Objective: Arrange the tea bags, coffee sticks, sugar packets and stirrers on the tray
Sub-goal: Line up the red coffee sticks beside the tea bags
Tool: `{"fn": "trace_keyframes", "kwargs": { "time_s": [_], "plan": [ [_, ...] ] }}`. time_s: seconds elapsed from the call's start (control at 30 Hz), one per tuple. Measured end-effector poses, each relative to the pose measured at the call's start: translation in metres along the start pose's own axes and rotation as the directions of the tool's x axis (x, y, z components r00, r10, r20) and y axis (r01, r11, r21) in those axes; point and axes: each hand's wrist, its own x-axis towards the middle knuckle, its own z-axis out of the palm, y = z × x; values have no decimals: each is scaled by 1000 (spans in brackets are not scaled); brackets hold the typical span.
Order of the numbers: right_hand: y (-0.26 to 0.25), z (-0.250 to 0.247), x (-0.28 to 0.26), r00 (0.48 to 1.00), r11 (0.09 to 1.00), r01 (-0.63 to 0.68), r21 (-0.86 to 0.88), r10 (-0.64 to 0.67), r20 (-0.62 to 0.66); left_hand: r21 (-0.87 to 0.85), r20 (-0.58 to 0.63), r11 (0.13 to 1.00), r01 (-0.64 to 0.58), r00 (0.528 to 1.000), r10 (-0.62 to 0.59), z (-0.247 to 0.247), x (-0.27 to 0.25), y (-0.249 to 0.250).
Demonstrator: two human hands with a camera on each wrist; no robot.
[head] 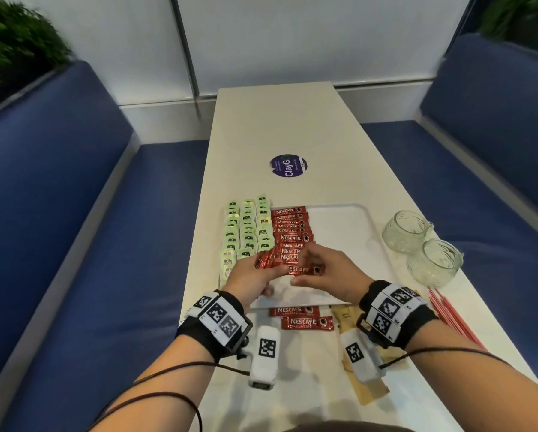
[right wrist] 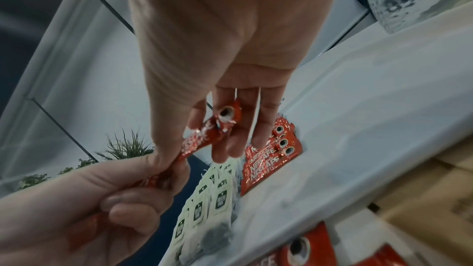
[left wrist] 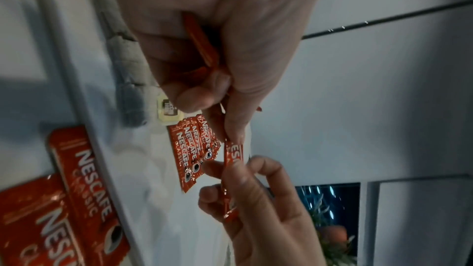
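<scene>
coffee stick [head: 303, 270] crosswise, pinched between hands [head: 292, 272]

Black wrist bands [head: 217, 319] carrying white blocks with black square-patterned markers wrap both bare forearms, thin dark cables [head: 168, 369] trailing back from them

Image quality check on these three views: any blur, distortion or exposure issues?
Head view: sharp at the centre, Nescafe print on the coffee sticks legible; the edges smear and the benches bow with wide-angle distortion. Left wrist view: dim and soft, the left hand near the lens is blurred, yet the tray sticks read. Right wrist view: dim, the right hand fills the frame out of focus; the tea bags are fairly crisp.
</scene>
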Motion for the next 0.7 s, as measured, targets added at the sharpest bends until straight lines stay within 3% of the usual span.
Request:
{"fn": "trace_keyframes", "kwargs": {
  "time_s": [0.1, 0.3, 0.43, 0.57, 0.7],
  "plan": [
    [-2, 2, 12, 998, 998, -64, 7, 64, 27, 109, -18, 992, -57, 998, 59, 4, 9, 2],
    [9, -11, 17, 979, 976, -198, 93, 201, -26, 64, -76, 996, -64, 995, 69, 1, 20, 2],
    [20, -22, 9, 960, 938, -281, 204, 275, 58, 152, -1, 986, -75, 997, 76, 2, 23, 4],
    [34, -26, 2, 916, 920, -391, 39, 385, 113, 97, -16, 995, -13, 1000, 14, 0, 26, 8],
    [42, -19, 9, 868, 868, -496, -21, 496, 24, 114, -40, 993, -21, 999, 26, -4, 31, 9]
  ]
}}
